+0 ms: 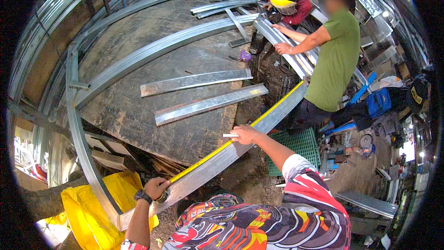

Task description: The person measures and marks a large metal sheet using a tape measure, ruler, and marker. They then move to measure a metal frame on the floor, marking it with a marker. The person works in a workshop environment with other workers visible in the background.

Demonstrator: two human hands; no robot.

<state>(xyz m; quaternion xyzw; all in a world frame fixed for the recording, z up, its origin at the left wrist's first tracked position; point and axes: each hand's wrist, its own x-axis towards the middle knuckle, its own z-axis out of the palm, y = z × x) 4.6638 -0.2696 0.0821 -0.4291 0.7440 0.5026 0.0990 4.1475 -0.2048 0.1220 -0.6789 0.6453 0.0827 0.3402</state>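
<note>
Left hand [156, 188] closed on yellow tape measure [231, 141] at near end of long steel channel [240, 146]; right hand [244, 134] pinches white marker [230, 135] mid-channel.

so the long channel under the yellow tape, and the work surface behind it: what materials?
Long channel: looks like galvanised steel, dull silver with a folded edge and soft glare. Yellow tape: thin flexible strip, probably coated steel. Work surface: seemingly a worn, stained dark board; wood or rusted sheet, unclear.
</note>
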